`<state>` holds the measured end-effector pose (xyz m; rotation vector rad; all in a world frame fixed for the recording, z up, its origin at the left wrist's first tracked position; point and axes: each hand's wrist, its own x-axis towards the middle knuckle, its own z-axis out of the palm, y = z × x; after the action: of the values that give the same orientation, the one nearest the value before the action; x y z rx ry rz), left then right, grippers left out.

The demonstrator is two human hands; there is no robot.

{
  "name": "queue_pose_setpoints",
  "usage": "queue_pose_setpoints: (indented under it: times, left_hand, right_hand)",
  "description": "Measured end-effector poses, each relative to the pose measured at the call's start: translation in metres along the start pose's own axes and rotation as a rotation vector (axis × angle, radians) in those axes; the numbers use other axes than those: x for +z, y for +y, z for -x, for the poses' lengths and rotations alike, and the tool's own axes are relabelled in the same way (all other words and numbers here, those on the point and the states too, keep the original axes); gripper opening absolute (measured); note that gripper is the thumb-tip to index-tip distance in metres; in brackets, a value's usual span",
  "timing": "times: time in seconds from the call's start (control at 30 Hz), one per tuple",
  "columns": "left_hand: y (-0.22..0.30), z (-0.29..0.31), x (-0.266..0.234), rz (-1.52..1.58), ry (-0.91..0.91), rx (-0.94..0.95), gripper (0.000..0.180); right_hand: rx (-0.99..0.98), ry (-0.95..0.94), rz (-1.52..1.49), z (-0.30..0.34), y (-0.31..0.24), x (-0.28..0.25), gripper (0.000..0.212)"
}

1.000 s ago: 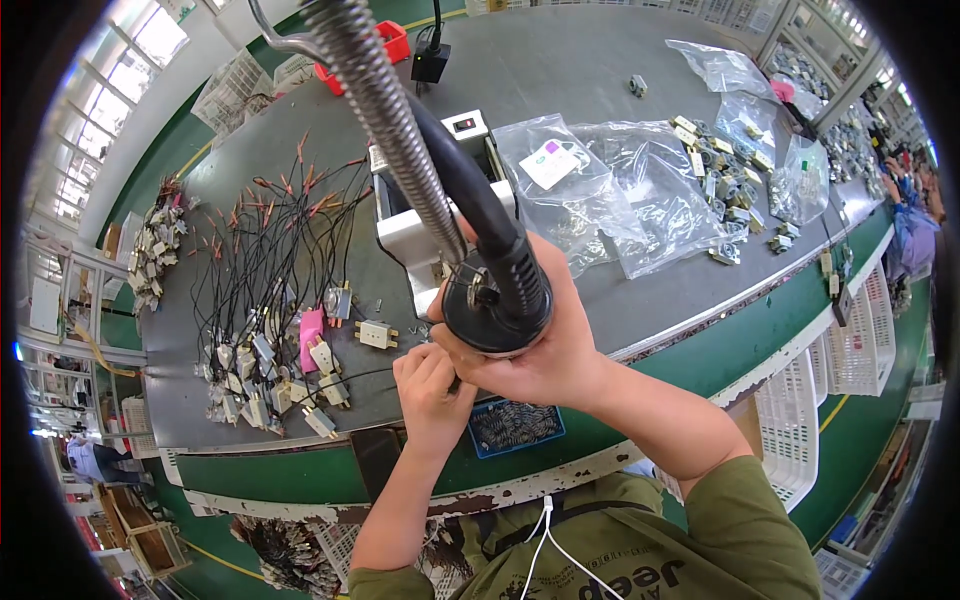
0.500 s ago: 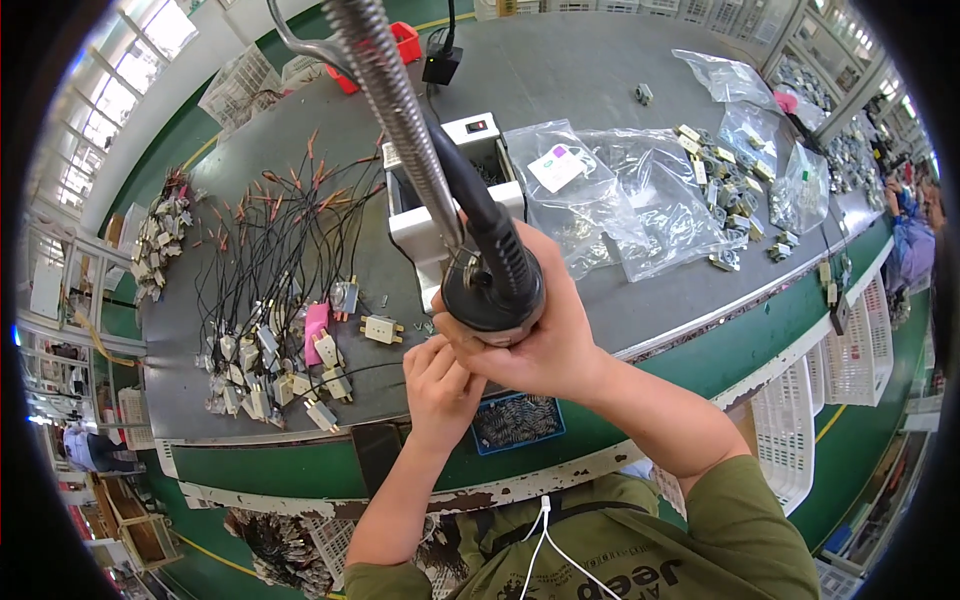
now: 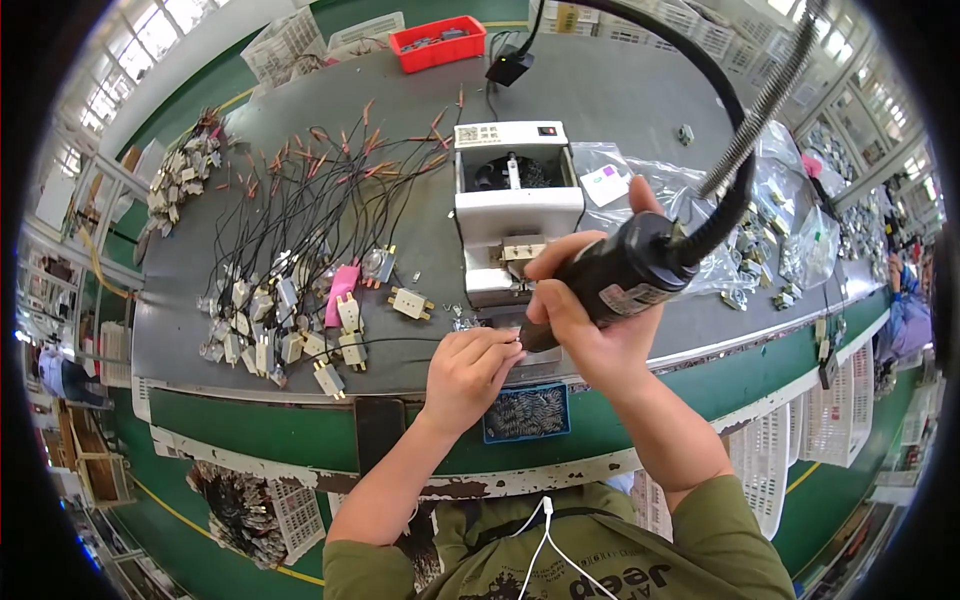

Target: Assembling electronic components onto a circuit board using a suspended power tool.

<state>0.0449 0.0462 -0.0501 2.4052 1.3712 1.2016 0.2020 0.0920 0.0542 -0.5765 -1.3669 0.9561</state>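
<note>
My right hand (image 3: 612, 335) is wrapped round a black electric screwdriver (image 3: 632, 272), tilted with its narrow end down to the left. That end meets the fingertips of my left hand (image 3: 466, 372), which is closed in a pinch. A thin black cable (image 3: 385, 342) runs from the left into this hand; the small part at its end is mostly hidden by my fingers. Just beyond both hands stands a white screw feeder (image 3: 520, 212) with dark screws inside. Below them, a blue tray (image 3: 527, 437) of small metal parts sits at the table's front edge.
Left lies a heap of pale plug-like blocks (image 3: 262, 352) with black cables (image 3: 320, 215). One block (image 3: 410, 303) lies apart near the feeder. Plastic bags (image 3: 655, 180) and metal parts (image 3: 755, 262) cover the right side. A red bin (image 3: 437, 46) stands at the back.
The screwdriver has gone from upright above my left hand to a tilt from the right, its hose swinging rightward. My hands have moved apart, uncovering the feeder. The view has shifted too.
</note>
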Motion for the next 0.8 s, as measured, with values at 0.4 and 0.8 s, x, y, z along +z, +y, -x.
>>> queue_pose_setpoints:
  times: [0.4,0.8]
  left_hand:
    - [0.001,0.003,0.002,0.038,-0.002,-0.018,0.014]
    - [-0.003,0.004,0.0,0.022,-0.04,-0.003,0.011]
  right_hand:
    - [-0.063,-0.005,0.049,0.011,0.018,-0.001,0.099]
    - [-0.074,-0.036,0.078,0.009,0.015,-0.001,0.098]
